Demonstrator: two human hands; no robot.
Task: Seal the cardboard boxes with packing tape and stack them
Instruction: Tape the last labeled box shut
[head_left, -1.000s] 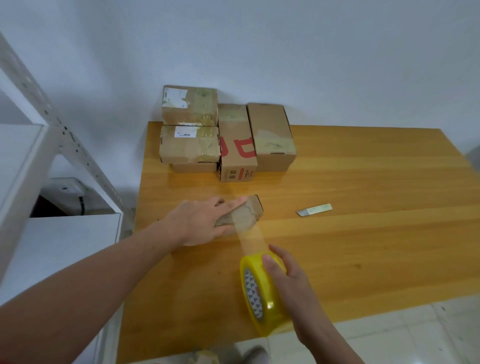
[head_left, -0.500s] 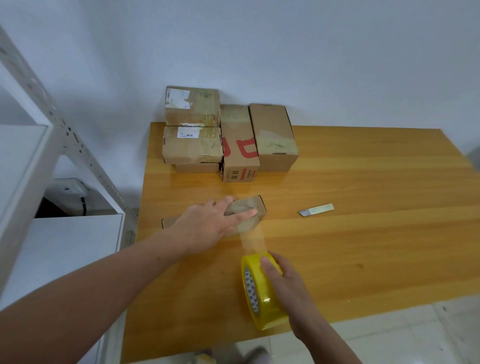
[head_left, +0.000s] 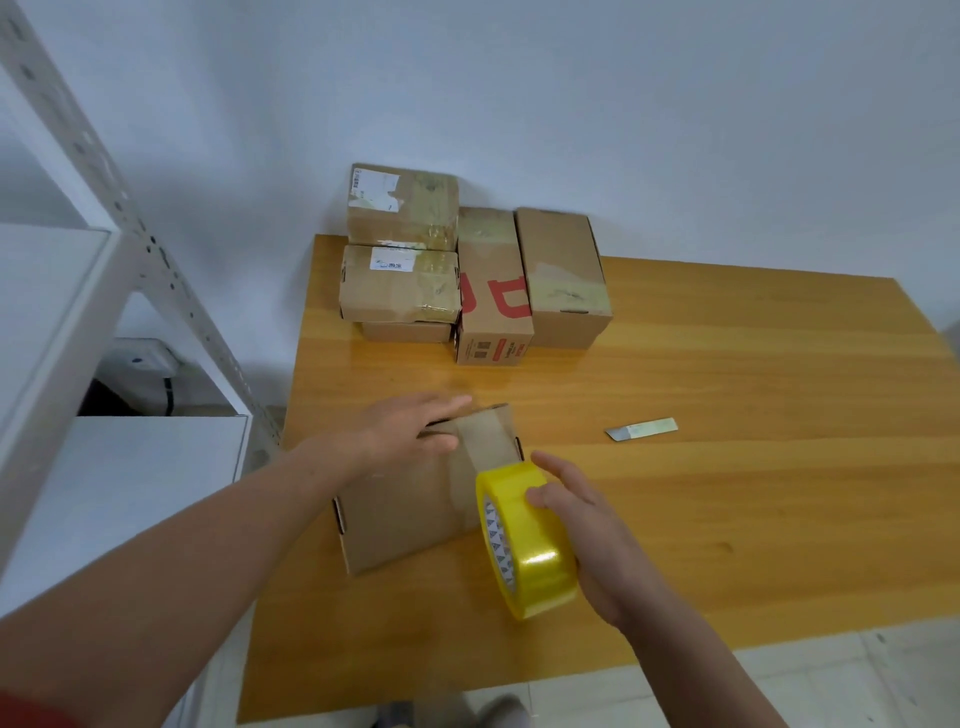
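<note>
A plain cardboard box (head_left: 405, 504) lies on the wooden table (head_left: 727, 493) in front of me. My left hand (head_left: 410, 428) rests flat on its far top edge, fingers straight. My right hand (head_left: 582, 519) grips a yellow roll of packing tape (head_left: 524, 540) held on edge against the box's right end. A clear strip of tape (head_left: 483, 441) runs from the roll up over the box's top. Several taped boxes (head_left: 467, 270) stand stacked at the table's far left against the wall.
A small metal cutter blade (head_left: 641, 428) lies on the table to the right of the box. White metal shelving (head_left: 78, 291) stands to the left of the table. The table's near edge borders a tiled floor.
The box now lies nearer to me with a broad face showing. My right hand has brought the tape roll up close against its right end, shortening the strip.
</note>
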